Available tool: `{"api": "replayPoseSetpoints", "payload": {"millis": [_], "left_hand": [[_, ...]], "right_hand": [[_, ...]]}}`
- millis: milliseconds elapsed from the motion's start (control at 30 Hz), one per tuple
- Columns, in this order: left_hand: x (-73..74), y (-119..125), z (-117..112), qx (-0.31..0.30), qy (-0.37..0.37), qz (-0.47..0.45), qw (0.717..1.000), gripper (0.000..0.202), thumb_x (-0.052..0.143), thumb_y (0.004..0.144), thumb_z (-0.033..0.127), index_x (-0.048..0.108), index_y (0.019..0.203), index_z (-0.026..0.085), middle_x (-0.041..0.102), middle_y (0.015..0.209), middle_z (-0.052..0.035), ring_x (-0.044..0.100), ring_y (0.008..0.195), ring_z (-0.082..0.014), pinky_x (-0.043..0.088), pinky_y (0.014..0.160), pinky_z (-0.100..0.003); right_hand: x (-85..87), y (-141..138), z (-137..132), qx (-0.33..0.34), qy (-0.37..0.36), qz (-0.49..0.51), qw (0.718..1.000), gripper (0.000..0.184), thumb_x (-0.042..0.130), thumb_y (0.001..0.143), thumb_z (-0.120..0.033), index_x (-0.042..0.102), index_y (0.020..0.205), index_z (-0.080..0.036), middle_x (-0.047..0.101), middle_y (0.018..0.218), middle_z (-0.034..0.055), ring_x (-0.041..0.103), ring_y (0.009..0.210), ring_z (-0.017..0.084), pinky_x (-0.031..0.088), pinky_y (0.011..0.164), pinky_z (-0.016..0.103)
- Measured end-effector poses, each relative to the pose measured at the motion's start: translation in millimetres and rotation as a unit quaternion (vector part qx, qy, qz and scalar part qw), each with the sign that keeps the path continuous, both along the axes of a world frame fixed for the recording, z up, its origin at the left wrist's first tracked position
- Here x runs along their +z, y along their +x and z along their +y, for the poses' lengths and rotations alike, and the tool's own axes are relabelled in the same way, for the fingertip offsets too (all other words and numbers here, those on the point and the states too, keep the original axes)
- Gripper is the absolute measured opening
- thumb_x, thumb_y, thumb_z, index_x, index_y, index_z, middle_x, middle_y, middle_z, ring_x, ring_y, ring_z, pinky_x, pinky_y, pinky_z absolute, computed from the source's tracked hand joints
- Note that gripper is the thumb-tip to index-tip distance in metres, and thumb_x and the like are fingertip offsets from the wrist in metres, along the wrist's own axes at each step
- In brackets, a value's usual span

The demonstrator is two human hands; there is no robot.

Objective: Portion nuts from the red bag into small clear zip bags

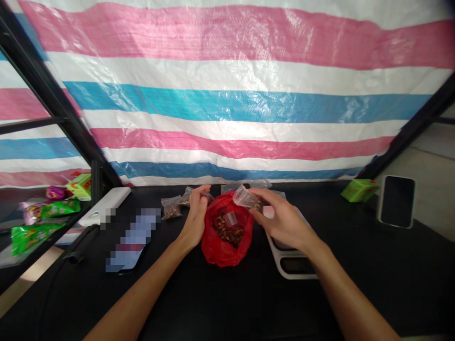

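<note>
**Fig. 1. Head view, both hands at the red bag.** My right hand pinches a small clear pouch between thumb and fingertips and holds it tilted just above the open mouth of the red bag. My left hand rests against the bag's upper left rim with its fingers bunched together; I cannot tell what they pinch. The bag stands slumped on the black table, between my hands, with brown kernels lying loose inside.

*Handling.* The pouch looks like thin, glossy film. I judge it nearly weightless, limp and slippery, so it is best gripped at the mouth edge rather than the flat side. The bag is soft and shapeless; it will probably sag unless it is held by the rim, and its contents will shift.

*Count.* One red bag. One pouch in my right hand and one second pouch lying on the kernels. Two filled pouches lie behind my left hand, and further clear ones behind the bag are too bunched to count. One white scale lies partly under my right wrist. One phone and one green box stand at far right.
</note>
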State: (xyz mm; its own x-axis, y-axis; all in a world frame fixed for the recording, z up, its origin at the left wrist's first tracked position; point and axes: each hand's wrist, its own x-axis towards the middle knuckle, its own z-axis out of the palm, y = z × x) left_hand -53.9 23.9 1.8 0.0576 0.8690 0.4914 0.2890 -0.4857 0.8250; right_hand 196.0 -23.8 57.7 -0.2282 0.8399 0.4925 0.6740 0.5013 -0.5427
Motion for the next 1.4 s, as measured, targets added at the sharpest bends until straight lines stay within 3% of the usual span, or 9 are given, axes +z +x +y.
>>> {"api": "replayPoseSetpoints", "payload": {"millis": [133,233,333,467,633,867,1133,1267,1400], "left_hand": [[-5.4,-4,5,-0.007,0.014,0.093,0.996,0.040,0.036,0.106,0.050,0.051,0.131,0.023,0.052,0.127,-0.0105,0.052,0.121,-0.0228,0.038,0.114,-0.044],[-14.1,0,4,-0.033,-0.017,0.128,0.991,0.035,0.043,0.104,0.046,0.054,0.128,0.023,0.054,0.124,-0.0099,0.052,0.123,-0.0237,0.038,0.115,-0.047],[-17.3,4,4,-0.053,-0.025,0.123,0.991,0.029,0.048,0.102,0.041,0.058,0.122,0.022,0.061,0.123,-0.0101,0.055,0.122,-0.0249,0.040,0.113,-0.048],[-11.9,5,4,-0.079,-0.049,0.081,0.992,0.020,0.058,0.096,0.031,0.062,0.113,0.021,0.067,0.113,-0.0071,0.063,0.108,-0.0225,0.046,0.104,-0.042],[-9.1,7,3,-0.132,-0.084,0.026,0.987,0.018,0.064,0.089,0.027,0.063,0.105,0.020,0.066,0.096,-0.0023,0.063,0.092,-0.0188,0.050,0.090,-0.034],[-3.0,6,-1,-0.182,-0.131,-0.004,0.974,0.020,0.066,0.087,0.028,0.062,0.104,0.020,0.063,0.084,0.0003,0.061,0.077,-0.0166,0.050,0.077,-0.031],[-3.7,4,0,-0.248,-0.187,-0.051,0.949,0.025,0.071,0.085,0.030,0.062,0.105,0.019,0.066,0.092,-0.0021,0.063,0.087,-0.0179,0.048,0.082,-0.030],[-9.4,1,5,-0.230,-0.155,-0.060,0.959,0.023,0.068,0.090,0.032,0.063,0.109,0.020,0.066,0.102,-0.0040,0.064,0.096,-0.0197,0.048,0.089,-0.032],[-12.6,-4,9,-0.163,-0.090,-0.038,0.982,0.024,0.060,0.096,0.037,0.061,0.115,0.022,0.064,0.112,-0.0063,0.062,0.102,-0.0209,0.048,0.091,-0.034]], "right_hand": [[-6.8,61,-17,-0.095,-0.027,-0.111,0.989,0.035,0.065,0.090,-0.032,0.068,0.125,-0.029,0.076,0.111,0.0059,0.072,0.093,0.027,0.056,0.086,0.043],[-18.8,87,-27,-0.102,-0.018,-0.159,0.982,0.041,0.067,0.090,-0.040,0.067,0.130,-0.030,0.074,0.119,0.0086,0.069,0.108,0.032,0.051,0.097,0.050],[-31.8,100,-27,-0.110,0.011,-0.104,0.988,0.050,0.060,0.096,-0.048,0.056,0.143,-0.031,0.066,0.138,0.0094,0.059,0.128,0.033,0.044,0.108,0.053],[-46.4,113,-22,-0.202,0.087,-0.051,0.974,0.042,0.054,0.099,-0.050,0.059,0.135,-0.029,0.068,0.127,0.0084,0.062,0.118,0.031,0.041,0.105,0.051],[-51.8,113,-23,-0.250,0.093,-0.066,0.961,0.035,0.050,0.101,-0.049,0.063,0.126,-0.029,0.068,0.118,0.0067,0.061,0.111,0.030,0.037,0.100,0.049],[-49.8,103,-28,-0.223,0.058,-0.052,0.972,0.032,0.046,0.103,-0.048,0.064,0.122,-0.030,0.067,0.124,0.0055,0.058,0.116,0.029,0.034,0.100,0.049],[-54.4,105,-26,-0.167,0.037,-0.063,0.983,0.030,0.047,0.104,-0.047,0.064,0.124,-0.033,0.068,0.127,0.0041,0.056,0.122,0.029,0.031,0.102,0.048],[-52.1,102,-27,-0.152,0.026,-0.070,0.986,0.029,0.048,0.104,-0.049,0.065,0.122,-0.034,0.070,0.124,0.0032,0.056,0.122,0.030,0.031,0.102,0.049],[-50.0,99,-28,-0.139,0.024,-0.076,0.987,0.030,0.050,0.102,-0.051,0.065,0.122,-0.034,0.070,0.125,0.0037,0.057,0.122,0.032,0.032,0.102,0.051]]}}
